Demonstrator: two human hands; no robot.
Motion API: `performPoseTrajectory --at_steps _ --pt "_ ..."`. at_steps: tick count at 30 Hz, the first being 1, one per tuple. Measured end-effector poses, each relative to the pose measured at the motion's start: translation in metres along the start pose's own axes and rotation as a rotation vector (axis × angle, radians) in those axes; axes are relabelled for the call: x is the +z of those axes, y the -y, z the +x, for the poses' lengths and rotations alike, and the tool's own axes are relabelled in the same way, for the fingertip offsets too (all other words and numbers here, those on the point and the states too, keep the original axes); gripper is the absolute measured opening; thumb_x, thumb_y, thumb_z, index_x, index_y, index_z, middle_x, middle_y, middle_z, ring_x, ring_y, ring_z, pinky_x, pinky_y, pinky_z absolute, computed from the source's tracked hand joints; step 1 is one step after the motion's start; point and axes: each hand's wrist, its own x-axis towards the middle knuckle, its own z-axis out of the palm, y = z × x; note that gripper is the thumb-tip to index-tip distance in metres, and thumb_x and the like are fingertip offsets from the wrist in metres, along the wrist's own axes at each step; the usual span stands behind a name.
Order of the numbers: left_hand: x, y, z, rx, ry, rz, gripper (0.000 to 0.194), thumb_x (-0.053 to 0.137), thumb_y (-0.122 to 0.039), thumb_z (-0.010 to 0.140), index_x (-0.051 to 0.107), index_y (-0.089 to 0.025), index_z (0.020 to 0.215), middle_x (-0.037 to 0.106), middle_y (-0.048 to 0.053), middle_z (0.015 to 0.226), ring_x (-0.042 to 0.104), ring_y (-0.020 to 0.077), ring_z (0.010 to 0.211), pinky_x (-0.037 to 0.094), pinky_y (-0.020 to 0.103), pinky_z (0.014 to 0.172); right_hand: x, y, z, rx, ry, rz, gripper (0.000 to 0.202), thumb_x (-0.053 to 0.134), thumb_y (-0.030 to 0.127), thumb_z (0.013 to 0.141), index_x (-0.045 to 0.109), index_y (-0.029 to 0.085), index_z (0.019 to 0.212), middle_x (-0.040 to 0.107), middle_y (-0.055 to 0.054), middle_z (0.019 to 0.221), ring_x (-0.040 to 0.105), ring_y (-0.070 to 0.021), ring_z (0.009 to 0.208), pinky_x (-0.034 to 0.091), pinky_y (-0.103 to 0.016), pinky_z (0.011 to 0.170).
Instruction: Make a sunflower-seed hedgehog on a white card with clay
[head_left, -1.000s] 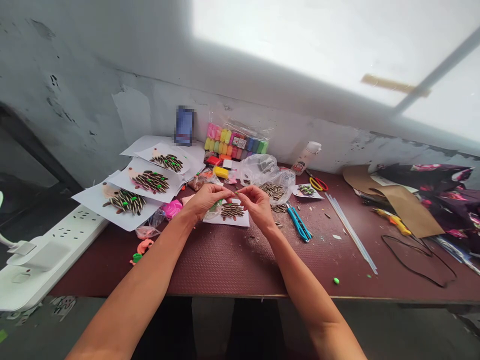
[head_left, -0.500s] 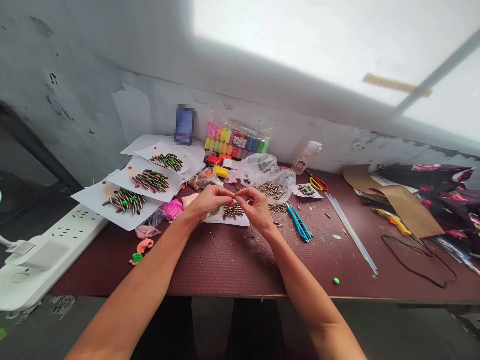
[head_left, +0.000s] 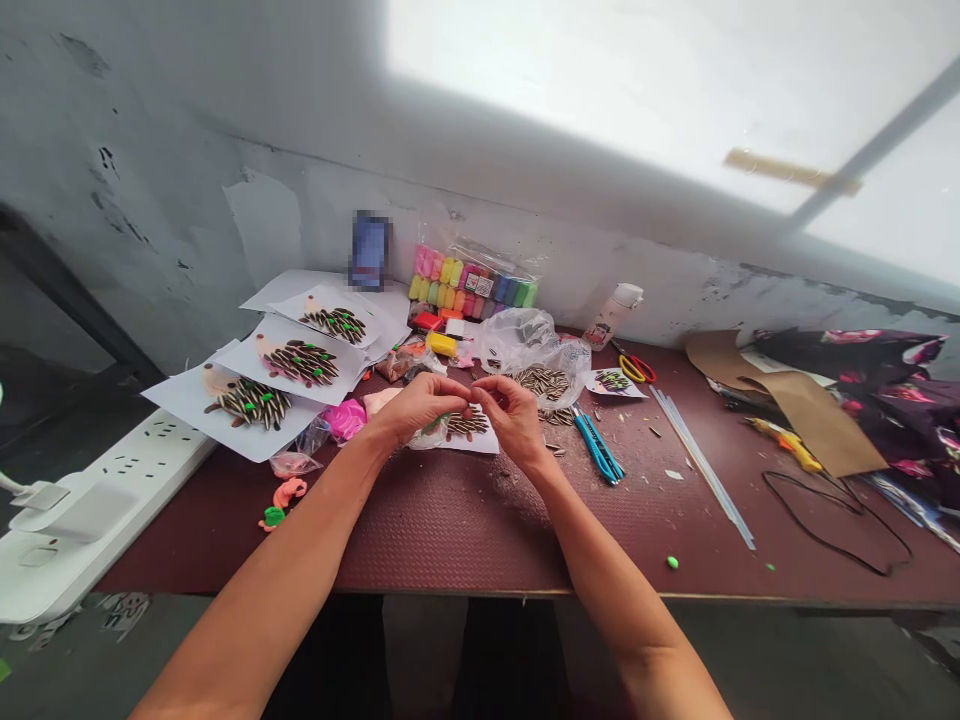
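My left hand (head_left: pixel 426 408) and my right hand (head_left: pixel 513 418) meet over the middle of the table, thumbs and forefingers pinched with the tips almost touching. Whatever sits between the fingertips is too small to make out. Under the left palm a bit of greenish stuff in clear wrap (head_left: pixel 431 432) shows, partly covered by the hand. Just below both hands lies a white paper with a sunflower-seed hedgehog (head_left: pixel 468 422), mostly hidden. Behind the right hand, loose sunflower seeds (head_left: pixel 543 382) spill from a clear plastic bag (head_left: pixel 519 328).
Finished-looking seed hedgehogs on paper (head_left: pixel 255 402) overlap at left, near a white power strip (head_left: pixel 120 490). Packs of coloured clay (head_left: pixel 472 285) lean on the wall. Rightward lie a blue utility knife (head_left: pixel 598 448), scissors (head_left: pixel 637 368), glue sticks (head_left: pixel 705 470) and a yellow glue gun (head_left: pixel 795 445).
Both hands stay in nearly the same place, with slight shifts of the pinched fingers. A small green bit near the glue sticks' lower end now lies farther right.
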Motion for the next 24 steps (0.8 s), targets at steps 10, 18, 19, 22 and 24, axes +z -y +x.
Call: performPoseTrajectory --at_steps 10,18,19,22,24 --pt "-0.011 -0.002 0.002 0.072 -0.161 -0.044 0.027 0.083 -0.043 0.067 0.077 -0.017 0.070 0.074 0.007 0.070 0.060 0.0151 0.065 0.046 0.027 0.063 -0.006 -0.003 0.004 0.042 0.012 -0.032 0.027 0.067 0.047 0.082 0.065 0.021 0.074 0.058 0.002 0.065 0.044 -0.0119 0.057 0.036 -0.025 0.055" --pt "-0.015 -0.007 0.002 0.096 -0.222 -0.129 0.030 0.088 -0.039 0.058 0.067 -0.017 0.064 0.067 0.001 0.063 0.054 0.0111 0.059 0.042 0.026 0.060 -0.012 -0.012 0.008 0.138 0.171 -0.261 0.013 0.064 0.027 0.078 0.074 0.020 0.082 0.066 0.002 0.070 0.048 -0.0114 0.058 0.036 -0.025 0.060" --pt "-0.015 -0.008 0.002 0.089 -0.221 -0.135 0.031 0.088 -0.039 0.059 0.067 -0.017 0.063 0.066 0.001 0.063 0.053 0.0105 0.058 0.041 0.025 0.059 -0.012 -0.013 0.008 0.147 0.188 -0.274 0.013 0.065 0.026 0.077 0.075 0.020 0.083 0.066 0.002 0.070 0.048 -0.0113 0.059 0.037 -0.025 0.060" --pt "-0.014 -0.011 0.002 0.068 -0.224 -0.149 0.033 0.085 -0.043 0.064 0.065 -0.016 0.061 0.065 0.001 0.061 0.049 0.0090 0.055 0.037 0.025 0.054 -0.012 -0.014 0.008 0.131 0.202 -0.295 0.011 0.067 0.029 0.078 0.070 0.020 0.076 0.064 0.002 0.067 0.048 -0.0115 0.059 0.036 -0.024 0.059" --pt "-0.014 -0.012 0.002 0.058 -0.228 -0.167 0.035 0.083 -0.045 0.067 0.065 -0.016 0.060 0.062 0.001 0.058 0.047 0.0085 0.053 0.034 0.024 0.052 -0.012 -0.012 0.007 0.121 0.190 -0.320 0.019 0.065 0.035 0.081 0.065 0.019 0.069 0.059 0.003 0.062 0.045 -0.0113 0.057 0.033 -0.024 0.057"
